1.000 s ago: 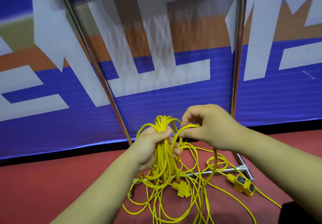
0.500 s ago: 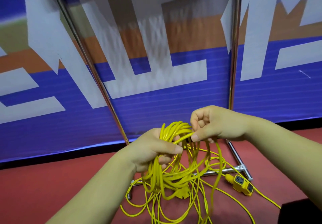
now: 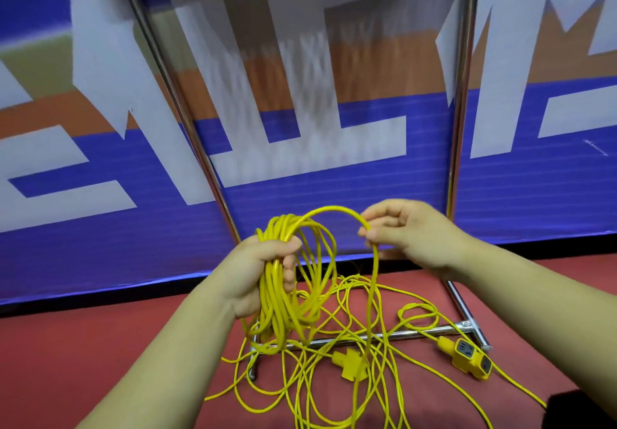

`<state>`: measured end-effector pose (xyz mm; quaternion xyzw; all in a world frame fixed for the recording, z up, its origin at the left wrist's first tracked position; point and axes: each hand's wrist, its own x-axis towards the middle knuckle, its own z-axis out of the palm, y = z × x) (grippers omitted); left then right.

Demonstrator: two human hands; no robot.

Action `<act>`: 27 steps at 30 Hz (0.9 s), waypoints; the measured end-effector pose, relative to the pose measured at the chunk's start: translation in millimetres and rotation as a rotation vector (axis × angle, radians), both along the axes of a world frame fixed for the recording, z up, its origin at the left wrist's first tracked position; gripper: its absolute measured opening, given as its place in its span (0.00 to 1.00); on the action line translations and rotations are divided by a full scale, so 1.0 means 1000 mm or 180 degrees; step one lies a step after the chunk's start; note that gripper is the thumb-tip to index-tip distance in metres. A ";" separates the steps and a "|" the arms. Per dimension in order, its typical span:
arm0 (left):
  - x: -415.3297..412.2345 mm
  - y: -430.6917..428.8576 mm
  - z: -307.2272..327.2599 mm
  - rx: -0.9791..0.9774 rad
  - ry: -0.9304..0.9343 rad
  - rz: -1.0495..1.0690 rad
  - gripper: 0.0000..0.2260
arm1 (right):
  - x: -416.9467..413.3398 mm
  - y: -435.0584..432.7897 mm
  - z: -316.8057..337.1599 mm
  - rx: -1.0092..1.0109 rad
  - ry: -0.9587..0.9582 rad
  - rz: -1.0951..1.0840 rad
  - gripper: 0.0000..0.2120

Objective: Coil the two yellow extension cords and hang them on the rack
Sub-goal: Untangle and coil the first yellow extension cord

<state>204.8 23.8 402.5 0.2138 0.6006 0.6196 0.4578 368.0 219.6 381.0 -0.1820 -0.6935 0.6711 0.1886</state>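
My left hand (image 3: 258, 275) grips the coil (image 3: 283, 295) while my right hand (image 3: 405, 231) pinches a new loop (image 3: 334, 210); I judge it must join the bundle next.

The cord (image 3: 277, 295) has a smooth plastic sheath with a slight gloss. The socket block (image 3: 467, 358) and plug (image 3: 350, 362) are moulded yellow plastic and look duller. The rack (image 3: 459, 128) is polished metal tube, bright and reflective. The floor (image 3: 100, 345) is matt red. The printed wall panel (image 3: 500, 195) shows fine horizontal ribs and a soft sheen.

Loose cord (image 3: 350, 385) tangled across rack base bar (image 3: 417, 332).
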 end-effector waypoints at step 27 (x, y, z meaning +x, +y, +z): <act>0.036 0.038 -0.011 0.0361 0.0112 0.0245 0.05 | 0.010 0.004 0.015 0.0687 0.0627 -0.0565 0.06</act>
